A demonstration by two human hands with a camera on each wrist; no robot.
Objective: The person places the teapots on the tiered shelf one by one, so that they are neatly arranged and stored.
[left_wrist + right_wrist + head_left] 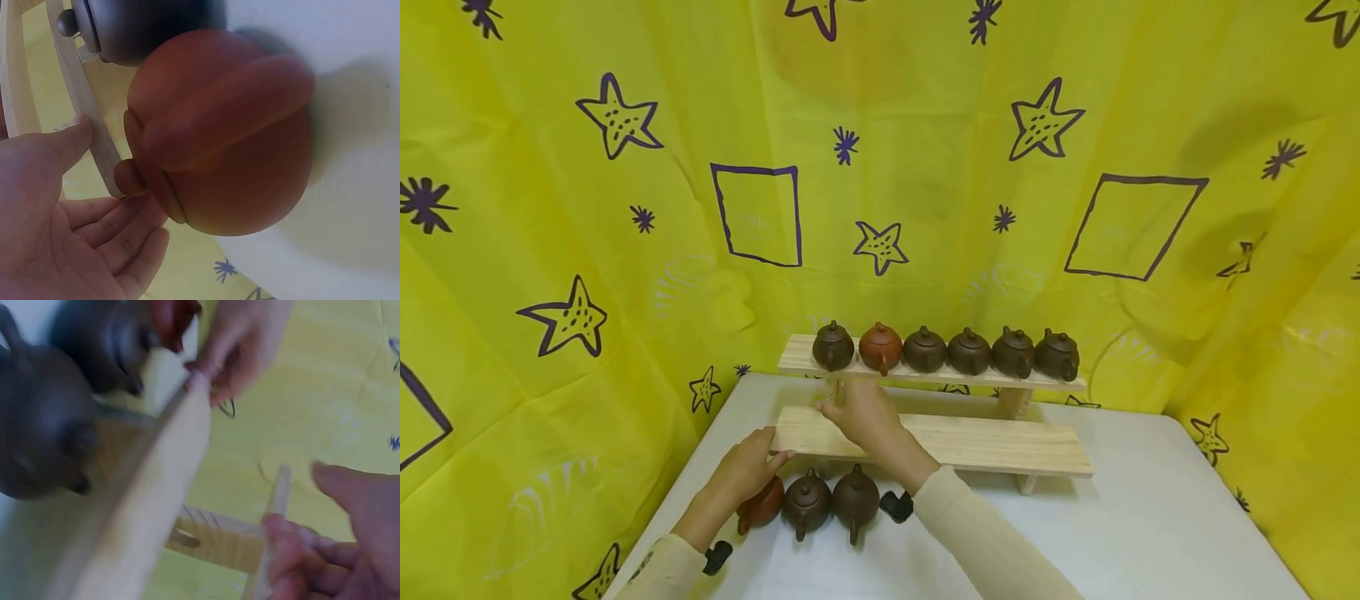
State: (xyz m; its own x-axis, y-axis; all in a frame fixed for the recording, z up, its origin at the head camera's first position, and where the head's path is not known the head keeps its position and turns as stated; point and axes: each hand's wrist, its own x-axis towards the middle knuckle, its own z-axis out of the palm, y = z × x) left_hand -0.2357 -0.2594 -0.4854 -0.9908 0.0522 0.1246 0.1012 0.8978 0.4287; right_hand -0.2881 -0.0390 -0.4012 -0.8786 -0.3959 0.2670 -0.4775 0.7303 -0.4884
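Observation:
My left hand (741,467) grips the left end of the lower wooden shelf board (1000,442), thumb on one face and fingers on the other. Just below that hand a red-brown teapot (250,181) stands on the table, its lid knob close to the fingers in the left wrist view. Two dark teapots (807,505) stand beside it. My right hand (868,417) reaches over the lower board to the upper shelf board (797,354). In the right wrist view its fingers (290,550) touch that board's edge, while the thumb stands apart from it; the picture is blurred.
Along the upper board stands a row of several dark teapots (968,352) with one orange-brown teapot (880,348) among them. Wooden supports (1017,402) carry the boards. A white table (1150,500) lies beneath, and a patterned yellow curtain (925,183) hangs behind.

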